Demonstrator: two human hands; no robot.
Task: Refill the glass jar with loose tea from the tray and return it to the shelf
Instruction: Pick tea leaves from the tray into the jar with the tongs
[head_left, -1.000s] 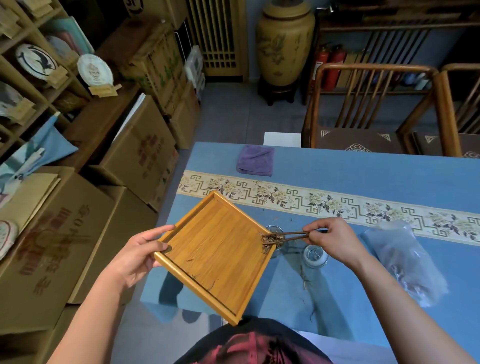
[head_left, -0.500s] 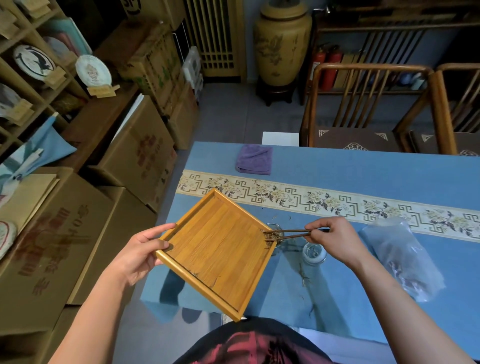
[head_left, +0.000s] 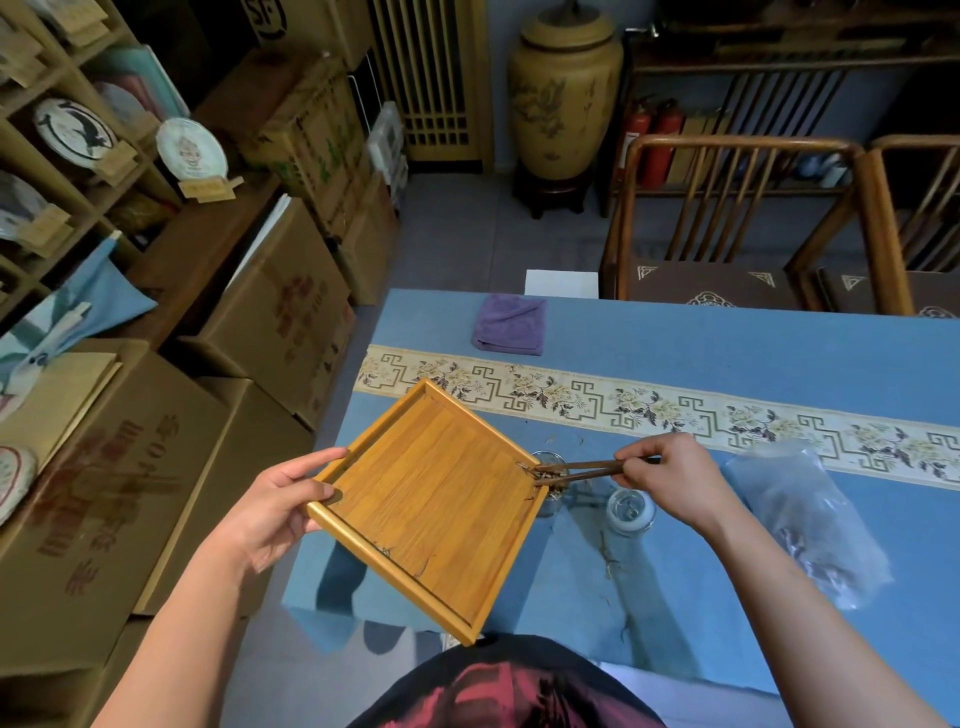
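The left hand (head_left: 270, 512) grips the square bamboo tray (head_left: 436, 506) at its nine-o'clock corner, tilted. The right hand (head_left: 675, 480) pinches slim wooden tongs (head_left: 582, 470), raking dry tea leaves (head_left: 545, 474) at the tray's three-o'clock corner above the clear glass jar (head_left: 549, 460).

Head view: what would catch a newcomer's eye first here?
The wooden tray, tilted above the blue table's near-left corner, gripped by the left hand. At its right corner the right hand holds tongs over the glass jar. A tall yellow urn stands behind.
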